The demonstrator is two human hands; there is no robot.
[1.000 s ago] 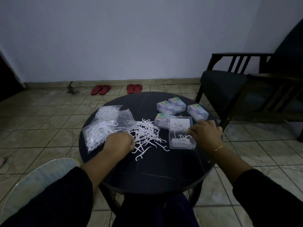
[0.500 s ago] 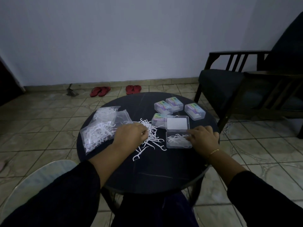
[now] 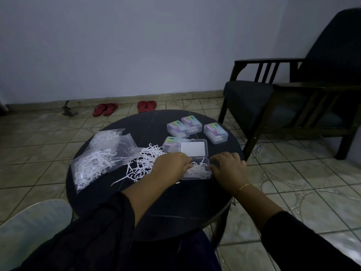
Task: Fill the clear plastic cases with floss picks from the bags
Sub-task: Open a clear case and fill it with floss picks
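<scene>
Round dark desk point(image 3: 156, 208), dim light. Open clear case point(image 3: 197, 169) sits near the desk's right-centre, lid point(image 3: 193, 149) flipped back flat toward the wall, a few white floss picks point(image 3: 198, 166) in the tray. Left hand point(image 3: 172, 166) at the case's left edge, fingers curled down onto the picks there; looks like a pinch on picks but the fingertips are hidden, cannot tell for sure. Right hand point(image 3: 228, 169) against the case's right wall, fingers bent over that edge, gripping it. Loose pile of picks point(image 3: 144, 163) on the desk just left of the case, partly under the left hand. Two clear bags point(image 3: 101, 157) of picks further left, overlapping. Four closed cases point(image 3: 192, 132) with coloured labels behind the open one, one touching its lid. Dark armchair point(image 3: 289, 98) right, two pairs of red sandals point(image 3: 125, 108) on the tiled floor by the wall.
</scene>
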